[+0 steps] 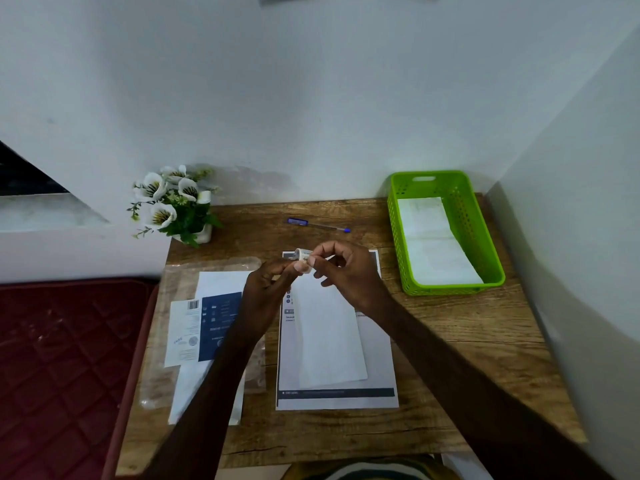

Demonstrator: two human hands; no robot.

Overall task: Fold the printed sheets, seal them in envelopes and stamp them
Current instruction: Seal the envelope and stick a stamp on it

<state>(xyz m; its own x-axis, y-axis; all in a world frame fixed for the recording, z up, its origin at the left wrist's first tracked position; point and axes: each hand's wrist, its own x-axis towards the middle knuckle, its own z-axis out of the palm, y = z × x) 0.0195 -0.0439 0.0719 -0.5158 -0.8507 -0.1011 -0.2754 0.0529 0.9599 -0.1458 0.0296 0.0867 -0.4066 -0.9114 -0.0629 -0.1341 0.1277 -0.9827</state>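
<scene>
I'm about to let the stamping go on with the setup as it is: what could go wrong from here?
1. Both hands, left and right, pinch the small stamp roll in mid-air; a peeled stamp could curl or stick to a fingertip.
2. The white envelope lies loose on the printed sheet, so it may slide when pressed.
3. A forearm covers the plastic packet and could drag it.

White envelope (pixel 330 336) flat atop printed sheet (pixel 375 358), table centre. Small stamp roll (pixel 302 253) pinched above. More envelopes (pixel 438 242) inside green basket (pixel 491 247).
</scene>
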